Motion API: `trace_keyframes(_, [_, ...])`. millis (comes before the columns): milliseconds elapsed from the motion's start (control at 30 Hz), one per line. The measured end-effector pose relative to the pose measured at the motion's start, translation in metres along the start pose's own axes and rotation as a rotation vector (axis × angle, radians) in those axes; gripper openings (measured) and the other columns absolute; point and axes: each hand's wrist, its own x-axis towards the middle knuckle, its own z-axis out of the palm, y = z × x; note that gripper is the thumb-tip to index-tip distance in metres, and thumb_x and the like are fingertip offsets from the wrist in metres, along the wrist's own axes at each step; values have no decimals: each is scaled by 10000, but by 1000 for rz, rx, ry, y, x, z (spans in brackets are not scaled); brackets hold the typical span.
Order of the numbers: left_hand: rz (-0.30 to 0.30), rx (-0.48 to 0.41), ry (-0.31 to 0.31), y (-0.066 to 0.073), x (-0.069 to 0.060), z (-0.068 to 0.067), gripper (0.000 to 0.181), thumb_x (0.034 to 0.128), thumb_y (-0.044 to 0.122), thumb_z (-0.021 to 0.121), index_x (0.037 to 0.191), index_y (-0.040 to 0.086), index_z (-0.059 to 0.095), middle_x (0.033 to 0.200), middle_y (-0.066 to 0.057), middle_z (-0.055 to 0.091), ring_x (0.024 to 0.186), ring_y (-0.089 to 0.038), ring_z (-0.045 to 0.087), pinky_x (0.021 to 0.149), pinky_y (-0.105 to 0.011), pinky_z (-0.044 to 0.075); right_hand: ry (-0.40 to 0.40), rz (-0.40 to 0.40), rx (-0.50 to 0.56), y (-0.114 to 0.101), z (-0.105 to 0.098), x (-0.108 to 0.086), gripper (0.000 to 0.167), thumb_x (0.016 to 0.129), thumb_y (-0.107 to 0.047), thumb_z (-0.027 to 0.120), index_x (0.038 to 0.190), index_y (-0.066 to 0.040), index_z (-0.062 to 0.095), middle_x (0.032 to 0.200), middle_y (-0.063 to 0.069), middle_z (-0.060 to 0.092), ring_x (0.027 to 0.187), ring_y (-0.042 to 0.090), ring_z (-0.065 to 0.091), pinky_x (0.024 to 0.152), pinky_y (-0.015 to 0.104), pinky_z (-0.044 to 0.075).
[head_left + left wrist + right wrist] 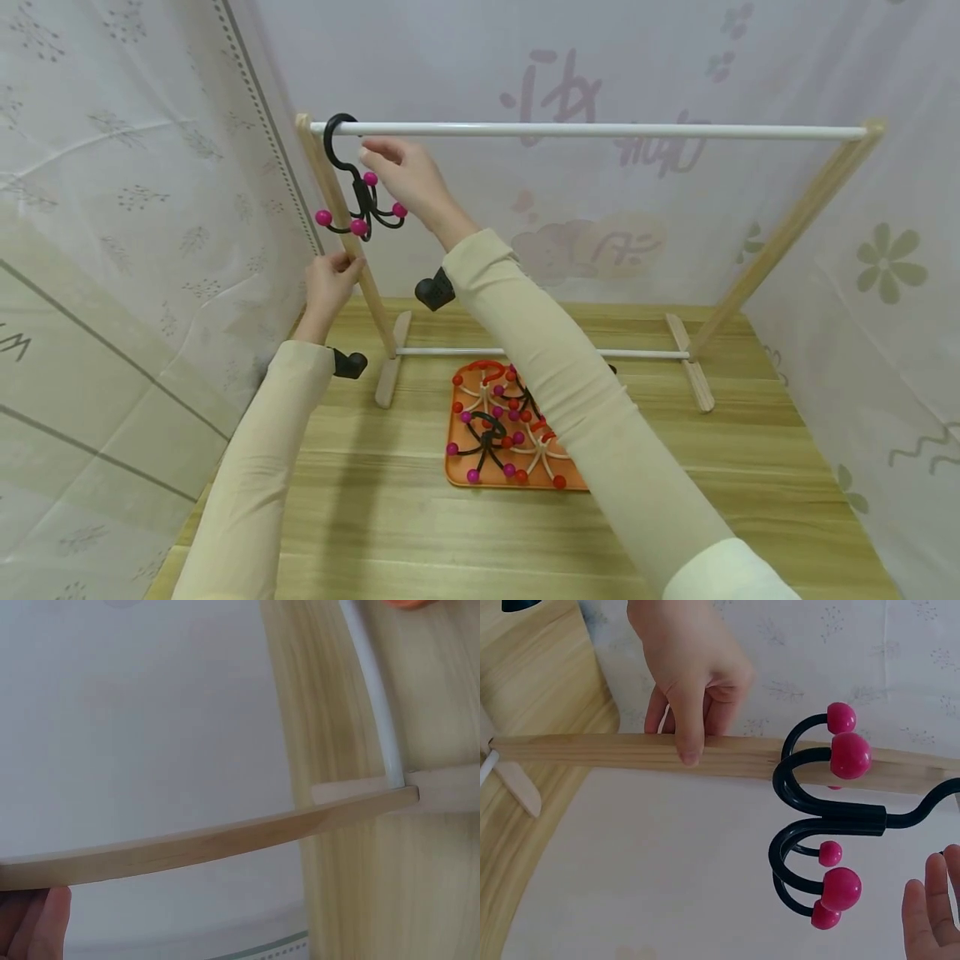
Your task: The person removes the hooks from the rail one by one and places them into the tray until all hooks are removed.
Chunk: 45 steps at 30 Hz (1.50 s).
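A black hook hanger (362, 197) with pink ball tips hangs by its curved top over the white rail (585, 131), near the left end. My right hand (411, 179) is just right of the hanger, below the rail. In the right wrist view, the right fingers (937, 900) are fairly straight, apart from the hanger's black stem. My left hand (330, 287) grips the left wooden post (378, 312) below the hanger. The right wrist view shows its thumb across the front of that post. Only the left fingertips (49, 922) show in the left wrist view.
An orange tray (461, 479) on the wooden table holds several black and cream hook hangers with pink or red balls. My right forearm covers part of it. The right post (780, 242), lower white bar (480, 352) and wooden feet (692, 367) complete the rack. Patterned cloth surrounds it.
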Motion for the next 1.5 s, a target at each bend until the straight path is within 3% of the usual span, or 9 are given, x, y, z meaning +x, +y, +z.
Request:
trace_keyframes(233, [10,-50,-16,-1,-1,-2,271,878,185,546,948,-56,648,886,-205,635,770,-247,607,652,-269,479,-48,18,41,0,7,3,341,908,-200,502,1244,-137,505,1214,-54,506,1043,29,461,829,158,341])
trace_keyframes(467, [-69,-203,-90,-6,2,-3,347,869,218,560,1058,-71,600,1024,-223,591,926,-257,566,736,-283,461,-91,20,106,-3,13,4,347,924,-147,461,1270,-122,476,1226,-45,499,1054,24,456,823,141,334])
trace_keyframes(633, [-106,-258,-115,-7,2,-5,368,861,223,571,1091,-64,584,1060,-215,578,958,-258,553,746,-281,456,-130,18,118,-6,15,4,372,933,-127,431,1306,-119,429,1248,-37,479,1108,-6,399,864,125,285])
trace_keyframes(1100, [-112,-245,-129,-3,2,-1,361,872,213,557,1079,-82,578,1051,-220,574,959,-264,549,757,-282,452,-208,1,70,-4,18,10,415,941,-108,398,1353,-126,349,1316,-23,413,1138,13,375,893,155,272])
trace_keyframes(1233, [-117,-245,-130,-3,4,-3,362,870,221,559,1083,-71,582,1054,-212,577,959,-253,548,760,-284,452,-192,-12,97,-4,16,10,402,938,-113,416,1336,-101,369,1298,7,433,1122,41,401,870,154,297])
trace_keyframes(1500, [-120,-236,-127,-3,2,-8,371,874,219,553,1093,-80,574,1072,-226,566,985,-274,535,768,-291,448,-23,-48,16,2,7,11,280,876,-208,558,1127,-86,578,1052,-13,583,951,49,505,759,161,374])
